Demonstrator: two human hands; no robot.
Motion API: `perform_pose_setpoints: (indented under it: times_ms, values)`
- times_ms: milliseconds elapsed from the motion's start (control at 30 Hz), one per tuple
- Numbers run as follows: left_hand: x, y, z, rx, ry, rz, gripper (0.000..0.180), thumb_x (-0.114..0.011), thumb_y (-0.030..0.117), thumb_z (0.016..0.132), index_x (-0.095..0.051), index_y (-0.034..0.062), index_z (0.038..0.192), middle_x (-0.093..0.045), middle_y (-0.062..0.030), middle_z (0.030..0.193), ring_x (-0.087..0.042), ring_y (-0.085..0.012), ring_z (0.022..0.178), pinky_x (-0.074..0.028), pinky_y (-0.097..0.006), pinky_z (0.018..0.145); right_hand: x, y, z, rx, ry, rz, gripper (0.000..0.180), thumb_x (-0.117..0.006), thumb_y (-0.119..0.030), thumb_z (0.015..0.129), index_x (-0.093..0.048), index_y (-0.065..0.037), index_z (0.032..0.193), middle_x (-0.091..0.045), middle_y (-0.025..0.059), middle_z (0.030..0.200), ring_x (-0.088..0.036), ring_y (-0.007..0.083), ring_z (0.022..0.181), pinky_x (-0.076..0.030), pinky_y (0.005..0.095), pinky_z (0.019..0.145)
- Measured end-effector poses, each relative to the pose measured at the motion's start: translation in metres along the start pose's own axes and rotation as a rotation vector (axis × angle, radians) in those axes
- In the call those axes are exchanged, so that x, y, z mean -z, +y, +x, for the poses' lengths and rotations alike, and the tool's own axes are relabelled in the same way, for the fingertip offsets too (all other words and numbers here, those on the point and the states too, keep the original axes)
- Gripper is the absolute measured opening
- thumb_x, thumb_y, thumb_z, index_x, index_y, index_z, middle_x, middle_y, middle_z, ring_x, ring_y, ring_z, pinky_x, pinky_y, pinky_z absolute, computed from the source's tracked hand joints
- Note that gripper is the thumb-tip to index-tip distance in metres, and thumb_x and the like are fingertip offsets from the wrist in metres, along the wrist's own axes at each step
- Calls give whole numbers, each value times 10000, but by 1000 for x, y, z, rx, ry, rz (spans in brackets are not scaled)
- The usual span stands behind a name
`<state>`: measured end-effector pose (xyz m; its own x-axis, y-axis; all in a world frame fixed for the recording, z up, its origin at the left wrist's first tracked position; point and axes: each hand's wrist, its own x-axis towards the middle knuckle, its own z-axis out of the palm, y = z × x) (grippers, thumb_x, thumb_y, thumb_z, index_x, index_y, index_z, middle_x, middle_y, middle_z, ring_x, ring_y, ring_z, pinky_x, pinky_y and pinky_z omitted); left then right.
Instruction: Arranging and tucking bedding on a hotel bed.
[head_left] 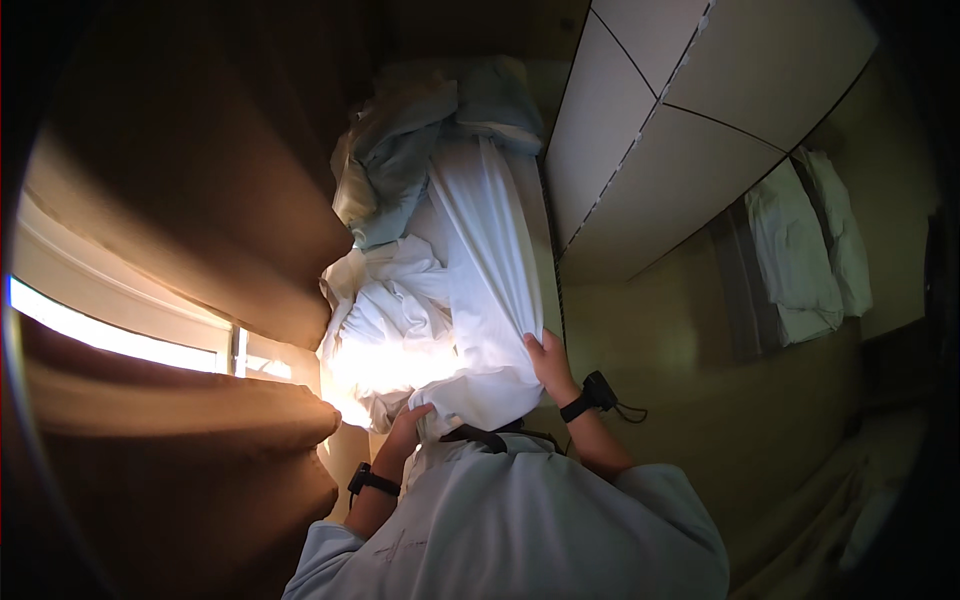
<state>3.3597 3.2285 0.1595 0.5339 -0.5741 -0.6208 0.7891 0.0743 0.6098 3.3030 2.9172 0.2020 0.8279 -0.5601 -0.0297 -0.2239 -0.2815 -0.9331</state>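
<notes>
Head view, steeply tilted, of a narrow bed beside a window. Left hand [408, 422], wrist banded by a dark watch-like strap [371, 481], closed around the near edge of a white cotton bed sheet [480, 270], fingers curled into the cloth. Right hand [549, 362], with a black wrist device [592, 395], laid against the sheet's right border at the mattress corner, fingers bent over the fabric; whether pinching or merely pressing cannot be told. Sheet stretched lengthwise along the mattress, smooth on the right half, heaped in crumpled white folds [390, 320] on the left half, where strong light washes out detail. Pale grey-blue rumpled bedding [400, 150] piled at the far end of the bed. Heavy brown curtains [180, 200] flanking a bright window strip [110, 335] on the left. Large beige wall panels [690, 90] with dark seams just beside the bed on the right. Folded white linens [805, 250] lying well apart on a dim surface at far right. Pale shirt of the wearer [520, 520] filling the lower edge.
</notes>
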Motion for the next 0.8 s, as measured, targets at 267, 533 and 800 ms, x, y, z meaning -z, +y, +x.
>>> perform_pose_setpoints:
  times_ms: [267, 533, 800]
  values:
    - [-69, 18, 41, 124, -183, -362, 460, -425, 221, 885, -440, -31, 1269, -566, -147, 1172, -566, -283, 1056, -453, -378, 927, 43, -119, -72, 49, -583, 144, 288, -533, -237, 914, -551, 46, 861, -571, 157, 664, -516, 177, 575, -428, 337, 575]
    - [-125, 13, 104, -87, 23, 353, 510, -492, 30, 764, -431, -75, 1260, -552, -186, 1185, -547, -281, 1080, -431, -351, 915, 13, -21, -76, 4, -775, -73, 377, -507, -341, 935, -588, 20, 862, -541, 76, 644, -509, 137, 599, -441, 306, 606]
    - [-120, 50, 42, -268, 166, 429, 500, -421, -4, 703, -484, -103, 1189, -601, -180, 1087, -592, -266, 981, -455, -333, 859, 23, 52, -17, -913, -361, 778, 566, -398, -579, 907, -560, -75, 1108, -615, 48, 912, -598, 170, 798, -490, 318, 730]
